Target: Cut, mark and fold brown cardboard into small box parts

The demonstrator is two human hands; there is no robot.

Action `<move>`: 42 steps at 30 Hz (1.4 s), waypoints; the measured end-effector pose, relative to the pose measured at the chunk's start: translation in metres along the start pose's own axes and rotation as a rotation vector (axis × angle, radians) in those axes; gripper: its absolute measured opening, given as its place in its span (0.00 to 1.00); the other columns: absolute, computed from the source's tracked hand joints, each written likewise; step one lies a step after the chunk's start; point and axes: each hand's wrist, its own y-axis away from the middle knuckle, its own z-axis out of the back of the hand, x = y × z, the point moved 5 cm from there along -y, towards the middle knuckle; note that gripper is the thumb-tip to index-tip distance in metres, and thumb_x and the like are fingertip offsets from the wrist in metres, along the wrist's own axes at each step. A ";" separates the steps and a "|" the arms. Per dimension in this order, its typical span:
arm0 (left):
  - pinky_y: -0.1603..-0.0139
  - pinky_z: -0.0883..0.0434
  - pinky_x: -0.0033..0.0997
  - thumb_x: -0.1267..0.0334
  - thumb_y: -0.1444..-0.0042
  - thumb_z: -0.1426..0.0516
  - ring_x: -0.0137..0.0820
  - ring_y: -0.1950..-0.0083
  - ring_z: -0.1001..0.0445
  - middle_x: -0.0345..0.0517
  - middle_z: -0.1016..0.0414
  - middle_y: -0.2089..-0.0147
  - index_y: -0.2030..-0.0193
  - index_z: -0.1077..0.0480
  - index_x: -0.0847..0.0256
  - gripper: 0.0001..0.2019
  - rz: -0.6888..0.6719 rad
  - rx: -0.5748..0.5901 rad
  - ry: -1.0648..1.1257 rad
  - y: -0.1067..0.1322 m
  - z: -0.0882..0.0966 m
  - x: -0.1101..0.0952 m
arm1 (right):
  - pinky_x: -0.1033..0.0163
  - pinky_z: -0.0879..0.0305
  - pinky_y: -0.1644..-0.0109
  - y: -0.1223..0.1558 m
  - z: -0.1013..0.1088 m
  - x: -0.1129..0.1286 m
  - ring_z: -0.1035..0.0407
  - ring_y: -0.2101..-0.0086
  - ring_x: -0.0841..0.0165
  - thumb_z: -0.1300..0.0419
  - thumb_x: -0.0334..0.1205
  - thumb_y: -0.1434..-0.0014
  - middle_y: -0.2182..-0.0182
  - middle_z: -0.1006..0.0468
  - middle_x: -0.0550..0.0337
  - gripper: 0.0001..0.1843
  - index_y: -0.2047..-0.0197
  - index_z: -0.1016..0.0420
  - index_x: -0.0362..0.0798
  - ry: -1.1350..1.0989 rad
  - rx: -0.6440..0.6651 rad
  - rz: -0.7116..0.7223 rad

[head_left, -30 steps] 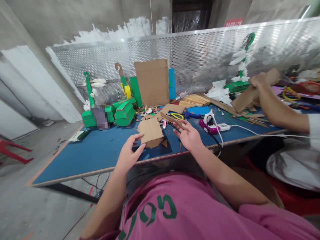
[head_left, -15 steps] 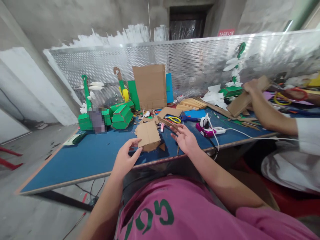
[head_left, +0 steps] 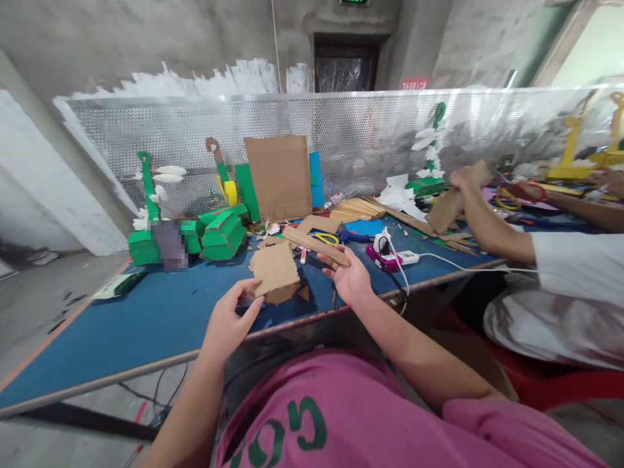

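A green card model [head_left: 146, 214] with white leaves stands far left of the upright cardboard sheet [head_left: 279, 175], which leans on the perforated metal screen [head_left: 370, 136] at the back of the blue desk [head_left: 160, 312]. 2 green card boxes [head_left: 221, 234] lie between that model and the sheet, just left of its foot.

In front of the sheet, near the desk's front edge, the person's left hand [head_left: 229, 322] pinches the near corner of a folded cardboard piece [head_left: 275, 273] between thumb and fingers. The piece rests on the desk and tilts up slightly.

A little right of the sheet's foot and nearer the person, a long cardboard strip [head_left: 314, 246] runs aslant. Its right end lies across the fingers of the right hand [head_left: 348, 279], which is half curled with the palm up. Whether that hand grips the strip or only touches it I cannot tell. Yellow-handled scissors [head_left: 327, 238] show just behind the strip.

Further right of the sheet sit a pink and white tool [head_left: 383, 250] and a white power strip [head_left: 408, 258] with its cable trailing off to the right.

Well right of the sheet, a co-worker's hand [head_left: 463, 177] holds a cardboard slab [head_left: 446, 208] on edge on the desk. A second green model [head_left: 431, 162] stands behind it against the screen, and yellow card models [head_left: 575, 149] stand at the far right.
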 end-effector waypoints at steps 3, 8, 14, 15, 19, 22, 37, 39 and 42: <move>0.45 0.24 0.40 0.51 0.28 0.39 0.39 0.53 0.20 0.44 0.20 0.52 0.36 0.24 0.51 0.18 0.005 0.002 0.014 0.000 0.000 -0.002 | 0.62 0.19 0.66 0.000 -0.001 -0.001 0.13 0.55 0.59 0.36 0.48 0.29 0.49 0.11 0.56 0.10 0.49 0.23 0.54 0.017 0.013 -0.015; 0.47 0.24 0.37 0.51 0.28 0.39 0.37 0.55 0.20 0.43 0.21 0.54 0.36 0.24 0.52 0.18 0.005 0.003 0.015 0.000 0.000 -0.004 | 0.64 0.21 0.68 0.002 -0.005 0.000 0.14 0.60 0.62 0.32 0.47 0.35 0.54 0.12 0.58 0.11 0.52 0.22 0.53 0.077 0.046 -0.020; 0.47 0.25 0.35 0.52 0.28 0.39 0.35 0.55 0.22 0.42 0.21 0.54 0.36 0.24 0.54 0.18 0.015 0.006 0.023 0.001 0.000 -0.007 | 0.68 0.26 0.68 0.003 -0.005 -0.001 0.21 0.67 0.71 0.26 0.41 0.46 0.62 0.16 0.66 0.15 0.56 0.22 0.53 0.141 0.017 -0.031; 0.47 0.26 0.34 0.52 0.28 0.39 0.35 0.55 0.22 0.42 0.22 0.55 0.36 0.24 0.55 0.18 0.015 0.006 0.025 0.001 0.000 -0.007 | 0.68 0.27 0.68 0.003 -0.005 -0.001 0.22 0.67 0.71 0.26 0.41 0.47 0.62 0.17 0.66 0.15 0.57 0.22 0.53 0.148 0.017 -0.030; 0.48 0.26 0.34 0.52 0.28 0.39 0.34 0.55 0.22 0.42 0.22 0.54 0.36 0.24 0.55 0.18 0.003 0.005 0.015 0.001 0.000 -0.007 | 0.67 0.29 0.67 0.003 -0.006 -0.001 0.24 0.66 0.71 0.25 0.42 0.49 0.64 0.19 0.66 0.16 0.58 0.22 0.53 0.173 0.022 -0.028; 0.49 0.26 0.34 0.52 0.27 0.40 0.34 0.56 0.22 0.43 0.22 0.55 0.36 0.24 0.55 0.17 -0.008 0.007 0.010 0.002 -0.001 -0.006 | 0.67 0.30 0.67 0.003 -0.006 -0.001 0.25 0.66 0.70 0.24 0.43 0.51 0.65 0.21 0.66 0.18 0.57 0.22 0.52 0.187 0.020 -0.028; 0.48 0.27 0.35 0.53 0.26 0.41 0.34 0.55 0.22 0.44 0.22 0.54 0.37 0.25 0.55 0.16 0.000 0.011 0.028 0.002 -0.004 -0.004 | 0.66 0.32 0.67 -0.001 -0.003 -0.002 0.26 0.64 0.68 0.27 0.53 0.42 0.62 0.23 0.63 0.18 0.57 0.23 0.53 0.302 0.027 0.067; 0.47 0.26 0.36 0.52 0.26 0.41 0.35 0.54 0.22 0.45 0.22 0.52 0.35 0.26 0.55 0.18 0.029 0.043 0.050 0.002 -0.005 -0.002 | 0.64 0.31 0.65 -0.009 -0.008 0.010 0.25 0.62 0.66 0.31 0.55 0.36 0.60 0.23 0.60 0.16 0.55 0.24 0.53 0.444 0.068 0.188; 0.47 0.24 0.37 0.50 0.26 0.41 0.36 0.51 0.21 0.48 0.23 0.47 0.30 0.30 0.54 0.23 0.069 0.138 0.076 0.000 -0.001 -0.003 | 0.58 0.26 0.60 -0.028 -0.032 0.039 0.24 0.57 0.62 0.38 0.52 0.29 0.47 0.24 0.53 0.13 0.51 0.24 0.53 0.763 0.241 0.456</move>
